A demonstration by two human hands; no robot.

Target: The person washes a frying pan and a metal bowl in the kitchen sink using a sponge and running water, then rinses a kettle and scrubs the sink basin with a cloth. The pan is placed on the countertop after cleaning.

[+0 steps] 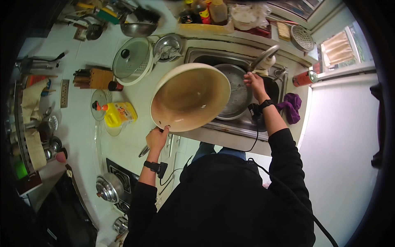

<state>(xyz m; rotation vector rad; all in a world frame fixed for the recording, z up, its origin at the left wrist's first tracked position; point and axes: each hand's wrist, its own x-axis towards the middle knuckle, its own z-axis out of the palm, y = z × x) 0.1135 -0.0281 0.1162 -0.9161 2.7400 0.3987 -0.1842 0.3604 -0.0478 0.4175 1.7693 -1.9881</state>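
Observation:
A large wok with a cream-coloured interior (191, 95) is tilted in the air over the counter and the left edge of the sink. My left hand (157, 138) is closed around its handle, near the rim. Over the sink my right hand (253, 82) is at the curved metal faucet (264, 57), fingers bent; whether they touch it I cannot tell. Below lies a round metal basin (236, 92) in the stainless-steel sink (222, 125), partly hidden by the wok. A purple cloth (292, 108) lies to the right of the sink.
On the left are a yellow jug (120, 114), a knife block (100, 78), a colander under a glass lid (131, 58) and a steel bowl (168, 46). A pot (109, 186) stands on the gas stove (123, 179). Right of the sink is a red can (304, 78). Cables hang from both wrists.

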